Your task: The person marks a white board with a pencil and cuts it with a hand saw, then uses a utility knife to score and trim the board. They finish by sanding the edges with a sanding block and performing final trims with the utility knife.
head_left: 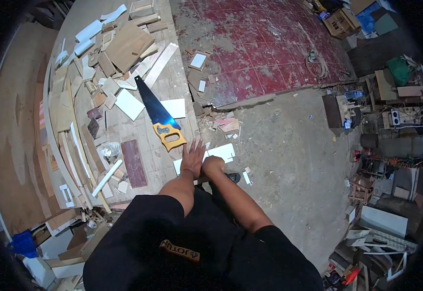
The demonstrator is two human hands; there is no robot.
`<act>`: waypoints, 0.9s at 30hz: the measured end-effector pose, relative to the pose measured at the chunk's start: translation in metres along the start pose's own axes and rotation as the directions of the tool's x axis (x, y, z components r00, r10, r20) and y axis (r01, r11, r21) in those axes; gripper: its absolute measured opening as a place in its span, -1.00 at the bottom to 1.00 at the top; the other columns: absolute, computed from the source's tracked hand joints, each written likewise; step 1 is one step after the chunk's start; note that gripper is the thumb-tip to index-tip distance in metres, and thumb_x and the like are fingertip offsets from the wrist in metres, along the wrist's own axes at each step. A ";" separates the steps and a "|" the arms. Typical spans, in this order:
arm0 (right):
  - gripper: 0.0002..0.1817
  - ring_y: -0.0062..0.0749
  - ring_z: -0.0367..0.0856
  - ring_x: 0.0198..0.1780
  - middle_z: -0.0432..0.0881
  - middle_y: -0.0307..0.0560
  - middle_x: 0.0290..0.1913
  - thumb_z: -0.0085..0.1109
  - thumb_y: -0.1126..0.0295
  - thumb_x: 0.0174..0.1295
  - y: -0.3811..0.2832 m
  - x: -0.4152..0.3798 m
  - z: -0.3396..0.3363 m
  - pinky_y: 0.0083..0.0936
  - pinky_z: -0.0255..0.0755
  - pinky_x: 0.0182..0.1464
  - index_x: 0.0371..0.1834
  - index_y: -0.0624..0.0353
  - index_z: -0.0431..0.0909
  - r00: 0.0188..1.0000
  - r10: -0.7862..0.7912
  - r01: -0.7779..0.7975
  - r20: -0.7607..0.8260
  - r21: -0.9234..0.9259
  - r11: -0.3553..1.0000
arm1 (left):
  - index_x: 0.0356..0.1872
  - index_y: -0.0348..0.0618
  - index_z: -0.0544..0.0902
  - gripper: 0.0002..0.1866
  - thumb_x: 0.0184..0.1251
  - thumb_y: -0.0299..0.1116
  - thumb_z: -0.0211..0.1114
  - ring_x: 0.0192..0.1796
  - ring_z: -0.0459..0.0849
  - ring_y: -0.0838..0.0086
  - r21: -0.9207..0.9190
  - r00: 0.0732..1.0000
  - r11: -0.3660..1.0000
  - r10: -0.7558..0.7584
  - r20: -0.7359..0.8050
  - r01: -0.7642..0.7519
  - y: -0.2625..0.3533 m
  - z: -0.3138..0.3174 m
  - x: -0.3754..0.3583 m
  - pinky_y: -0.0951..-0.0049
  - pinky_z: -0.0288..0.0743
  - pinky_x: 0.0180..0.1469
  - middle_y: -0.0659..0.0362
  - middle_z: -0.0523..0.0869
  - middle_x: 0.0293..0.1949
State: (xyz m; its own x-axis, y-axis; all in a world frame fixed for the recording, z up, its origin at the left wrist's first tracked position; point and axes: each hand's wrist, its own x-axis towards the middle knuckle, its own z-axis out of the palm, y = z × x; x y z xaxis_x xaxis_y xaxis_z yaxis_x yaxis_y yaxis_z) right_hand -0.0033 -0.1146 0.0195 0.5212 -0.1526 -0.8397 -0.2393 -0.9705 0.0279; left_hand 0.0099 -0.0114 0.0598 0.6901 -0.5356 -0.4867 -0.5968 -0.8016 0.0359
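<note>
A white board lies across the edge of the wooden workbench, its right end sticking out past the edge. My left hand rests flat on it with the fingers spread. Right beside it, my right hand is closed in a fist at the board's near side; what it holds, if anything, is hidden. A handsaw with a yellow handle and dark blade lies on the bench just beyond my left fingertips. Its blade crosses another white piece.
Wood offcuts are piled on the far left of the bench. A dark red board and a clear plastic bag lie left of my hands. Scraps dot the concrete floor; clutter lines the right side.
</note>
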 end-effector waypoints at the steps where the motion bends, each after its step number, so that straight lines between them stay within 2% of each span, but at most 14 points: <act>1: -0.64 -0.37 0.81 0.01 0.80 -0.23 0.11 0.38 0.15 0.23 0.003 -0.010 -0.009 -0.28 0.68 -0.15 0.08 -0.06 0.81 1.000 -0.003 0.003 -0.002 0.012 1.000 | 0.63 0.04 0.17 -0.27 0.44 -0.22 0.10 0.73 -0.21 0.14 -0.019 1.000 1.000 -0.009 0.022 0.010 0.003 -0.003 -0.001 -0.26 -0.26 0.63 0.16 -0.12 0.72; 2: -0.56 -0.32 0.79 0.10 0.79 -0.18 0.15 0.42 0.08 0.19 0.010 -0.035 -0.029 -0.30 0.67 -0.05 0.10 -0.01 0.79 0.997 -0.035 0.034 0.066 0.016 0.999 | 0.63 0.04 0.17 -0.26 0.44 -0.21 0.10 0.73 -0.21 0.14 -0.036 0.999 0.999 -0.020 0.046 0.022 0.001 -0.003 -0.004 -0.26 -0.26 0.63 0.16 -0.12 0.72; 3: -0.48 -0.26 0.76 0.18 0.77 -0.13 0.18 0.45 0.00 0.14 0.012 -0.062 -0.055 -0.32 0.66 0.05 0.12 0.03 0.78 0.990 -0.065 0.063 0.126 0.019 0.998 | 0.64 0.04 0.16 -0.27 0.45 -0.20 0.07 0.73 -0.22 0.15 -0.070 1.000 0.997 -0.022 -0.018 0.020 0.000 0.016 0.002 -0.27 -0.28 0.63 0.17 -0.12 0.72; 4: -0.49 -0.25 0.76 0.19 0.76 -0.12 0.20 0.45 0.02 0.15 0.011 -0.089 -0.072 -0.31 0.66 0.07 0.12 0.02 0.78 0.995 -0.061 0.057 0.075 0.052 0.997 | 0.64 0.03 0.16 -0.28 0.46 -0.21 0.05 0.73 -0.22 0.14 -0.057 1.000 0.998 -0.022 -0.010 0.021 -0.002 0.019 0.006 -0.27 -0.29 0.63 0.17 -0.12 0.72; 7: -0.50 -0.25 0.75 0.19 0.76 -0.13 0.20 0.44 0.04 0.15 0.006 -0.069 -0.053 -0.28 0.66 0.08 0.12 0.01 0.78 0.993 0.054 -0.064 0.106 0.101 0.993 | 0.64 0.01 0.16 -0.27 0.45 -0.19 0.06 0.73 -0.22 0.13 -0.053 0.999 0.999 -0.010 -0.032 0.008 0.000 0.031 0.009 -0.26 -0.31 0.63 0.16 -0.11 0.72; 9: -0.51 -0.25 0.76 0.19 0.76 -0.14 0.20 0.44 0.05 0.15 0.005 -0.049 -0.039 -0.25 0.66 0.08 0.12 0.01 0.78 0.993 0.018 -0.027 0.114 0.081 0.996 | 0.64 0.00 0.16 -0.25 0.43 -0.17 0.09 0.73 -0.22 0.13 -0.057 0.998 0.998 -0.011 -0.065 0.007 0.000 0.031 0.007 -0.26 -0.33 0.63 0.14 -0.11 0.72; 10: -0.53 -0.25 0.76 0.19 0.76 -0.14 0.19 0.44 0.06 0.16 0.005 -0.039 -0.033 -0.23 0.66 0.08 0.11 0.00 0.79 0.992 -0.022 0.016 0.120 0.054 0.998 | 0.63 -0.02 0.16 -0.21 0.38 -0.13 0.14 0.73 -0.21 0.12 -0.038 1.000 0.999 -0.003 -0.027 0.002 0.000 0.022 0.004 -0.26 -0.33 0.63 0.12 -0.10 0.71; 12: -0.54 -0.26 0.77 0.17 0.77 -0.13 0.19 0.44 0.06 0.16 0.004 -0.031 -0.023 -0.21 0.67 0.07 0.10 0.00 0.79 0.998 -0.007 0.001 0.064 0.082 0.997 | 0.63 -0.05 0.16 -0.16 0.34 -0.08 0.18 0.73 -0.20 0.11 -0.019 1.000 1.000 -0.001 0.011 0.002 -0.002 0.013 0.003 -0.26 -0.33 0.63 0.10 -0.09 0.71; 14: -0.54 -0.26 0.77 0.16 0.77 -0.12 0.18 0.43 0.05 0.16 0.008 -0.040 -0.010 -0.19 0.67 0.06 0.09 0.00 0.80 0.999 0.025 -0.027 0.020 0.124 0.992 | 0.62 -0.08 0.16 -0.08 0.27 0.04 0.23 0.73 -0.18 0.10 -0.034 0.999 0.999 0.003 -0.041 -0.005 0.000 0.015 0.000 -0.27 -0.33 0.63 0.06 -0.06 0.70; 16: -0.68 -0.32 0.79 0.08 0.79 -0.23 0.14 0.37 0.29 0.27 0.012 -0.078 -0.039 -0.27 0.69 -0.15 0.09 -0.01 0.80 0.998 0.046 -0.049 0.033 0.097 0.994 | 0.62 -0.09 0.15 -0.06 0.27 0.09 0.22 0.73 -0.18 0.09 -0.087 0.999 0.996 0.009 -0.042 -0.012 -0.001 0.004 0.002 -0.27 -0.32 0.63 0.07 -0.05 0.70; 18: -0.69 -0.32 0.79 0.08 0.79 -0.22 0.14 0.36 0.31 0.28 0.015 -0.086 -0.036 -0.27 0.68 -0.14 0.09 0.00 0.80 0.999 0.039 -0.041 0.022 0.092 0.995 | 0.63 -0.08 0.14 0.01 0.23 0.22 0.23 0.73 -0.19 0.08 -0.126 0.999 0.992 0.005 -0.037 -0.009 0.000 0.010 -0.001 -0.28 -0.32 0.62 0.07 -0.05 0.70; 22: -0.74 -0.23 0.80 0.09 0.80 -0.15 0.13 0.30 0.37 0.31 0.007 -0.051 -0.020 -0.27 0.69 -0.10 0.03 0.01 0.82 0.998 0.053 -0.049 -0.032 0.134 0.990 | 0.63 -0.09 0.13 0.04 0.20 0.23 0.24 0.73 -0.21 0.08 -0.126 0.994 0.992 -0.016 -0.106 0.002 0.000 0.023 0.005 -0.29 -0.33 0.62 0.06 -0.06 0.70; 24: -0.76 -0.13 0.80 0.10 0.80 -0.12 0.13 0.29 0.39 0.30 0.002 -0.034 -0.003 -0.28 0.70 -0.08 -0.01 0.00 0.83 0.990 0.104 -0.081 -0.099 0.212 0.974 | 0.62 -0.17 0.14 0.01 0.24 0.18 0.25 0.73 -0.21 0.06 -0.035 0.999 0.999 0.015 -0.031 -0.017 0.000 0.012 -0.001 -0.28 -0.34 0.63 0.01 -0.06 0.70; 27: -0.74 -0.18 0.81 0.07 0.81 -0.17 0.11 0.29 0.36 0.30 0.012 -0.077 -0.025 -0.29 0.70 -0.09 0.02 -0.04 0.82 0.998 0.012 -0.004 -0.055 0.147 0.989 | 0.63 -0.11 0.13 0.04 0.19 0.20 0.25 0.73 -0.23 0.08 -0.112 0.995 0.994 0.010 -0.096 -0.021 -0.001 0.026 0.001 -0.31 -0.34 0.62 0.06 -0.07 0.71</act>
State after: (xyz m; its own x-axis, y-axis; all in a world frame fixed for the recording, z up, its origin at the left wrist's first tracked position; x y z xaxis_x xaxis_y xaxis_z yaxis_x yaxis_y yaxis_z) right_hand -0.0258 -0.1192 0.0981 0.5622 -0.1744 -0.8084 -0.3595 -0.9319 -0.0490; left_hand 0.0007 -0.0043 0.0369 0.7203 -0.5665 -0.4003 -0.5614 -0.8151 0.1434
